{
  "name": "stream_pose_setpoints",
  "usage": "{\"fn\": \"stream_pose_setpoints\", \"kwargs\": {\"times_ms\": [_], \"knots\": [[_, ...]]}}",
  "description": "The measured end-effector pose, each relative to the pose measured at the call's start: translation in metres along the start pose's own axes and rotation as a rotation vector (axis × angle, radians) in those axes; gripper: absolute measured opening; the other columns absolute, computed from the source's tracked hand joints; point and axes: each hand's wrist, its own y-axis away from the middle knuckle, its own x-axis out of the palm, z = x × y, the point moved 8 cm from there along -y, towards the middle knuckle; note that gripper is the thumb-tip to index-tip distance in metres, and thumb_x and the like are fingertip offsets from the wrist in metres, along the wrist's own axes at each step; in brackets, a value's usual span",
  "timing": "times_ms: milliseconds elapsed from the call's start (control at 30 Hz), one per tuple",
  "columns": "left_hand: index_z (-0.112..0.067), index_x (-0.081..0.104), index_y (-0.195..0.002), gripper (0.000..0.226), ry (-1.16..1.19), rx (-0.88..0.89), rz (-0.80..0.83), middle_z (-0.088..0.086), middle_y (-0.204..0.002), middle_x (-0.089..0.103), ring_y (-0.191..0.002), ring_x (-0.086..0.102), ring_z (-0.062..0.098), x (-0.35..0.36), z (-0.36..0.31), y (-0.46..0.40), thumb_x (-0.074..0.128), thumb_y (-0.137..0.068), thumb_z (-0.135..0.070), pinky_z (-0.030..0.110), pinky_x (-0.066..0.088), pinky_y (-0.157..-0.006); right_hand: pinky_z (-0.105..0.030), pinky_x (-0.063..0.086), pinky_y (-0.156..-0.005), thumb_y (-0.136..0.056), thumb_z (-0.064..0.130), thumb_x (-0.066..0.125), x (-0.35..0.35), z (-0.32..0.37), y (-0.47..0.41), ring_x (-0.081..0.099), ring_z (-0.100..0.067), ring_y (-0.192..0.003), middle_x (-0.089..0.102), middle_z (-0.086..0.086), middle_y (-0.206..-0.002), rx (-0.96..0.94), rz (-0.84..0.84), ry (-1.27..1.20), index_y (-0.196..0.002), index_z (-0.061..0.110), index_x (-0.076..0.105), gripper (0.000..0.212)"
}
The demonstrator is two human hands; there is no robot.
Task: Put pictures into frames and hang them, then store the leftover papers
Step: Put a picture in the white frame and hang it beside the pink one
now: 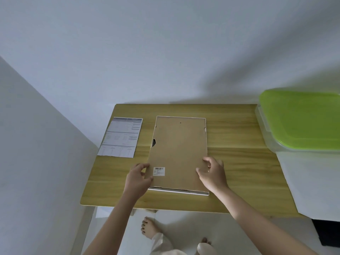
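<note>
Frame (178, 153): rectangular, face down, brown fibreboard back, on wood-grain table (239, 162). Left hand (138, 176) and right hand (213, 173) pinch the backing's opposite edges.

The tabletop (239, 162) lies bare between the face-down frame (178, 153) and the green-lidded box (301, 120) at the right edge, and along the near edge. The printed sheet (121, 138) fills the left rear, just beside the frame. A wall (36, 144) closes the left side, another the back. Both hands sit at the frame's near corners.
</note>
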Motion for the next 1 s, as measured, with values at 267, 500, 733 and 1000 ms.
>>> {"fn": "stream_pose_setpoints", "kwargs": {"times_ms": [267, 500, 733, 1000], "knots": [[-0.014, 0.061, -0.116, 0.042, -0.024, 0.041, 0.001, -0.004, -0.117, 0.057, -0.088, 0.056, 0.014, 0.003, 0.003, -0.003, 0.072, -0.075, -0.013, 0.025, 0.047, -0.072, -0.03, 0.047, -0.083, -0.073, 0.028, 0.076, 0.001, -0.003, 0.001, 0.053, -0.021, -0.091, 0.039, 0.0, -0.105, -0.151, 0.037, 0.084, -0.125, 0.017, 0.055, 0.057], [-0.011, 0.062, -0.114, 0.042, -0.016, 0.057, -0.009, -0.001, -0.117, 0.055, -0.09, 0.058, 0.012, 0.005, 0.005, -0.004, 0.075, -0.074, -0.012, 0.023, 0.049, -0.073, -0.015, 0.038, -0.073, -0.074, 0.029, 0.076, 0.003, -0.006, 0.004, 0.047, -0.011, -0.083, 0.032, 0.001, -0.107, -0.23, 0.084, 0.125, -0.132, 0.018, 0.048, 0.065], [-0.014, 0.061, -0.112, 0.042, -0.004, 0.042, -0.004, 0.0, -0.112, 0.059, -0.089, 0.057, 0.011, 0.006, 0.011, -0.003, 0.077, -0.073, -0.014, 0.013, 0.043, -0.067, -0.013, 0.042, -0.081, -0.07, 0.027, 0.081, 0.001, -0.014, 0.004, 0.052, -0.012, -0.087, 0.039, -0.002, -0.107, -0.254, 0.123, 0.011, -0.131, 0.025, 0.049, 0.069], [-0.013, 0.065, -0.108, 0.038, 0.035, 0.038, -0.026, -0.002, -0.107, 0.06, -0.082, 0.057, 0.01, 0.007, 0.015, -0.002, 0.078, -0.072, -0.01, 0.006, 0.04, -0.061, -0.01, 0.036, -0.082, -0.067, 0.027, 0.084, 0.002, -0.019, -0.001, 0.048, -0.011, -0.092, 0.038, -0.002, -0.11, -0.295, 0.221, 0.035, -0.137, 0.025, 0.044, 0.08]]}}
